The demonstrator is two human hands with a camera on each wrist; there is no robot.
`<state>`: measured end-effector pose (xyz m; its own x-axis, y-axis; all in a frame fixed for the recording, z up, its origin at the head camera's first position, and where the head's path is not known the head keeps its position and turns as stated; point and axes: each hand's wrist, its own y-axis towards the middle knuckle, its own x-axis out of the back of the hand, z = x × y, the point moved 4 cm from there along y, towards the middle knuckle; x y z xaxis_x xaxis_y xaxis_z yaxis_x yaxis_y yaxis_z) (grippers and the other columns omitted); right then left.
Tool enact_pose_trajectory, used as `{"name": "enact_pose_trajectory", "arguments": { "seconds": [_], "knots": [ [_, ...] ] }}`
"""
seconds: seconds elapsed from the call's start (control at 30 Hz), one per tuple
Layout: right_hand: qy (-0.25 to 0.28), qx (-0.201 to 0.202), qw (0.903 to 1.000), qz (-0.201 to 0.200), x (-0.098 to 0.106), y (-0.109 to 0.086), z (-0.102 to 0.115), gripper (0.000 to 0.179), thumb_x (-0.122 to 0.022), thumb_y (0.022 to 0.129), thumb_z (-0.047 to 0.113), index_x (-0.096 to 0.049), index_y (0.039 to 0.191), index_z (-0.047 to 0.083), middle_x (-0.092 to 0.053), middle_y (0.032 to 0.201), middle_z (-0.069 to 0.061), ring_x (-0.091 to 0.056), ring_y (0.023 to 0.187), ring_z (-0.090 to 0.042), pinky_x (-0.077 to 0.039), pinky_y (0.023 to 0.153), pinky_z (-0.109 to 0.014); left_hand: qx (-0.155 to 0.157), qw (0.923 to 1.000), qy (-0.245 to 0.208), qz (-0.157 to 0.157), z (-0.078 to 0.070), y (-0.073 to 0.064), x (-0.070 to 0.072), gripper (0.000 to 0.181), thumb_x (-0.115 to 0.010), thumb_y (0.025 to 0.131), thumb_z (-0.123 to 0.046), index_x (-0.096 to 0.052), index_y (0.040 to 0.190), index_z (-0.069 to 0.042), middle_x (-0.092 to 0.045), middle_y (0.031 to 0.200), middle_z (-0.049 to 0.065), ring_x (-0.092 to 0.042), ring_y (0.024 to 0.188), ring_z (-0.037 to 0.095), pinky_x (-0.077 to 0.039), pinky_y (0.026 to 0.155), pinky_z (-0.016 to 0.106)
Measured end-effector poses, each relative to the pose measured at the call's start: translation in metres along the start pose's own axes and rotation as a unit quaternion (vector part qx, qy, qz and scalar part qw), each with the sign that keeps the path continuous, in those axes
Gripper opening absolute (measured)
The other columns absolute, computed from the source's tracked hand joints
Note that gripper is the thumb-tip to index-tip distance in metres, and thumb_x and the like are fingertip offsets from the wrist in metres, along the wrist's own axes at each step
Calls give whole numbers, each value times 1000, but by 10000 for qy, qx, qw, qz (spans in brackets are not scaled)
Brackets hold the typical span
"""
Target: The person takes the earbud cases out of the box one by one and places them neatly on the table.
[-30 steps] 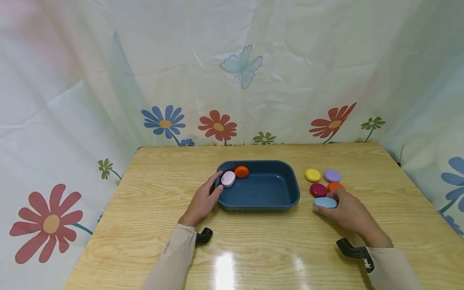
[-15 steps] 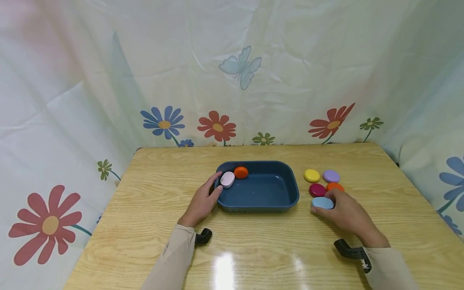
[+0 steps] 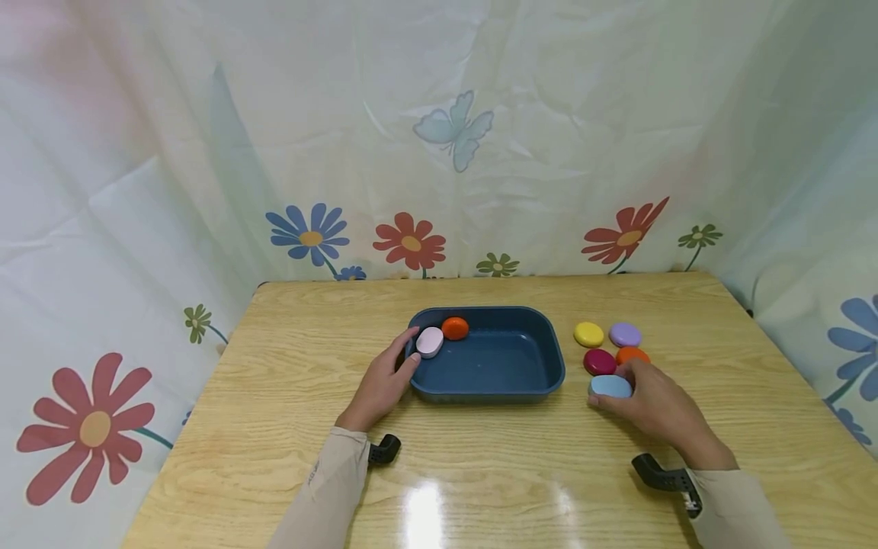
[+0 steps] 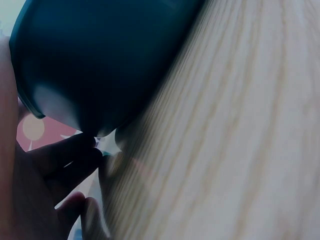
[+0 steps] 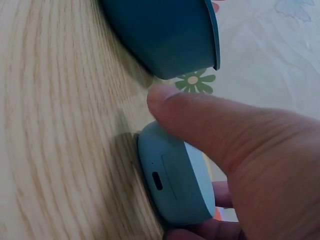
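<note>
My right hand [image 3: 661, 400] grips a light blue earbud case [image 3: 610, 386] with a charging slot, thumb on one side and fingers on the other. In the right wrist view the earbud case [image 5: 175, 175] sits low at the wood surface, its port facing the camera. My left hand [image 3: 384, 385] rests against the left end of a dark blue bin [image 3: 492, 396], thumb and index finger spread at its rim. Inside the bin's left end lie a pale pink oval case [image 3: 430, 342] and an orange-red round piece [image 3: 456, 329]. Straight left fingers [image 4: 70, 155] show dark beside the bin's corner.
Right of the bin, behind the light blue case, lie a yellow disc [image 3: 588, 334], a lilac one [image 3: 626, 334], a crimson one [image 3: 600, 361] and an orange one [image 3: 632, 355] partly hidden by the right hand. A flowered curtain [image 3: 549, 137] hangs behind the wooden table [image 3: 309, 328].
My right hand, holding the light blue case, has shifted very slightly left. The left hand stays at the bin. The whole view has tipped slightly.
</note>
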<state>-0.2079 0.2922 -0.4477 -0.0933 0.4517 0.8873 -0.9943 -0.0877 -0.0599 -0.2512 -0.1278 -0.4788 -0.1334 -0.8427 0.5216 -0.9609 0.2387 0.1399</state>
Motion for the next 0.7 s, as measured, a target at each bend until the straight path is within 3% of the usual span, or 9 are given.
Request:
{"name": "enact_pose_trajectory", "arguments": {
  "seconds": [0.17, 0.43, 0.7],
  "knots": [
    [-21, -53, 10000, 52, 4, -1, -1, 78, -71, 80, 68, -57, 112, -2, -59, 92, -9, -54, 80, -24, -43, 62, -32, 59, 10000, -4, 26, 2, 0, -1, 52, -45, 105, -48, -35, 155, -39, -34, 158, -9, -31, 145, 14, -28, 118, 44],
    [31, 9, 10000, -4, 9, -1, -3, 73, -63, 90, 63, -61, 120, -4, -66, 104, -16, -62, 92, -32, -53, 73, -49, 2, 10000, 0, 31, 1, 1, 2, 52, -46, 106, -44, -36, 156, -35, -35, 158, -8, -31, 146, 16, -28, 118, 46],
    [278, 142, 9980, -556, 24, 2, 3, 54, -59, 99, 48, -62, 116, -3, -67, 99, -14, -61, 87, -29, -50, 63, -33, -38, 10000, -70, 44, 5, 1, -1, 52, -46, 106, -43, -36, 156, -35, -35, 158, -7, -31, 146, 16, -28, 118, 45]
  ]
}}
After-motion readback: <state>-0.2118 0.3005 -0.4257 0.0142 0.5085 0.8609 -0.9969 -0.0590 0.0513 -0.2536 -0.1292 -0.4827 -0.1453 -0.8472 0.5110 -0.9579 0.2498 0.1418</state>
